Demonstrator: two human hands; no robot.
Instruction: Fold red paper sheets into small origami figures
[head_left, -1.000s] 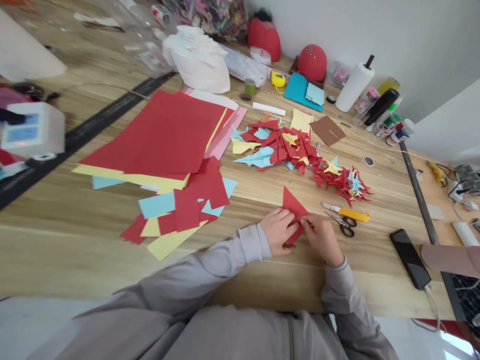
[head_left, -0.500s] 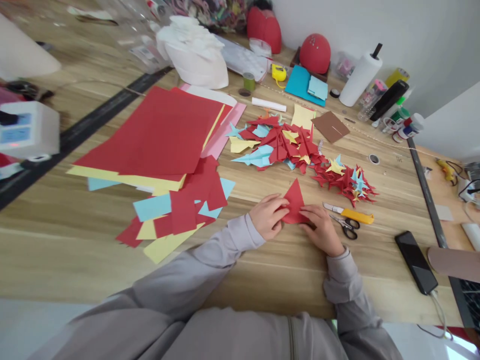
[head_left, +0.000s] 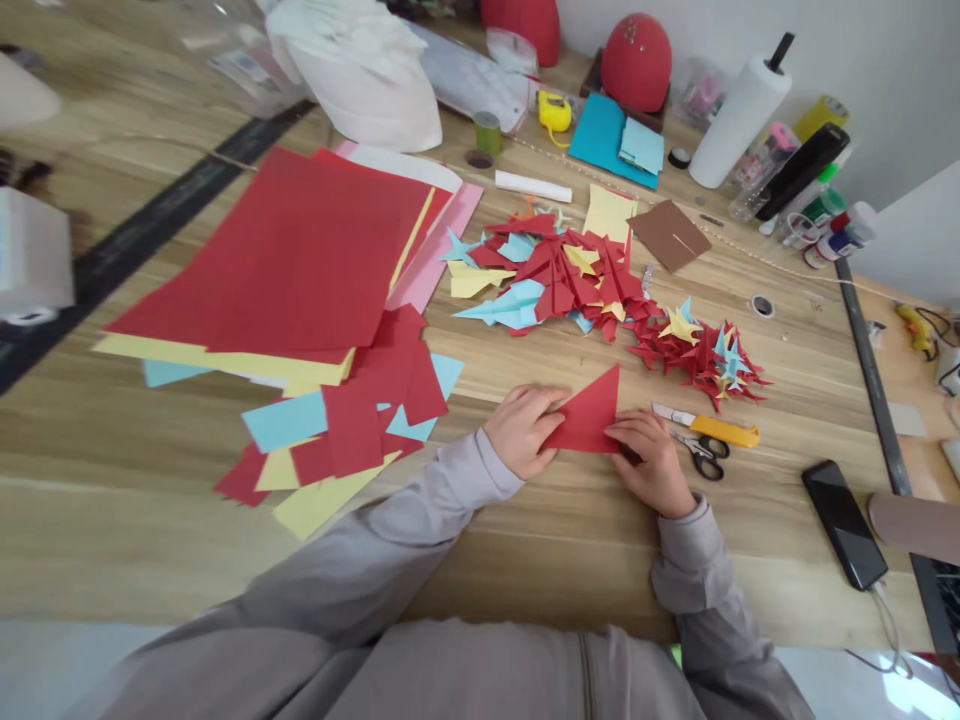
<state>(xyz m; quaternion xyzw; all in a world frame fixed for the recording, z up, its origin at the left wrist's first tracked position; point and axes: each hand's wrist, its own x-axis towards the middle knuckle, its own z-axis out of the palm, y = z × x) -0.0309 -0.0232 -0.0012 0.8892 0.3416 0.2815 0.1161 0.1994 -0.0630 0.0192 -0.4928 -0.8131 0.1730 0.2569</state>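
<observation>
A folded red sheet of paper (head_left: 592, 415), now a triangle with its point toward the far side, lies between my hands near the table's front. My left hand (head_left: 525, 430) pinches its left corner. On the right edge, my right hand (head_left: 649, 455) grips the paper between thumb and fingers. Just right of that hand lie black-handled scissors (head_left: 705, 455) and a yellow utility knife (head_left: 712, 430) with its blade out. Beyond the paper is a heap of folded paper planes (head_left: 555, 280) in red, blue and yellow, with a pile of small folded stars (head_left: 705, 355) to its right.
Large red sheets (head_left: 277, 260) are stacked at the left, with cut paper pieces (head_left: 352, 430) in front. A phone (head_left: 844, 523) on a cable lies at the right. Along the back stand a tape measure (head_left: 555, 112), a blue pad (head_left: 600, 140) and a white bottle (head_left: 739, 120).
The red paper has gone from a narrow triangle to a wider one with its tip farther right. My hands have moved slightly apart. The whole view has shifted a little.
</observation>
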